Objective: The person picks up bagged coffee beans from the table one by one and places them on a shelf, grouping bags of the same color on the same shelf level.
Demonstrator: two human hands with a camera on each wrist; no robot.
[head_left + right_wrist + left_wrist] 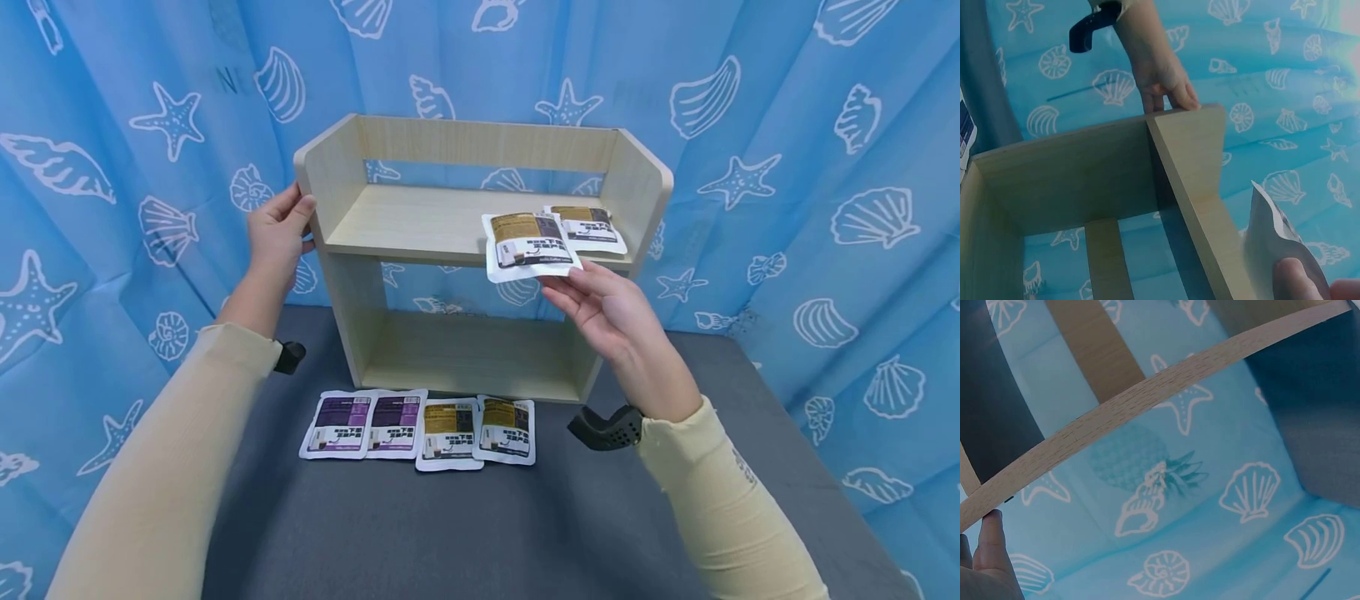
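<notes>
Fingers (573,287) of right hand (611,321) nearly straight, pinching yellow-labelled pouch (528,244) at upper shelf's front edge, second pouch (587,227) just beyond. Left hand (276,236) curled on wooden shelf (341,179) side panel. Four pouches (420,427) below wrists on grey tabletop (375,525).

Left wrist: fingertip (991,540) against panel edge; shell-print curtain (1241,487).

Right wrist: pouch corner (1272,240) above thumb.

Likely mid-placement; next, slide inward, let go.

Even, bright light fills the head view, which is sharp, with soft shadows under the shelf (480,225) and curved stretching at the edges. Both wrist views are dimmer and bluish; the packet (1279,244) close to the right wrist camera is blurred.
</notes>
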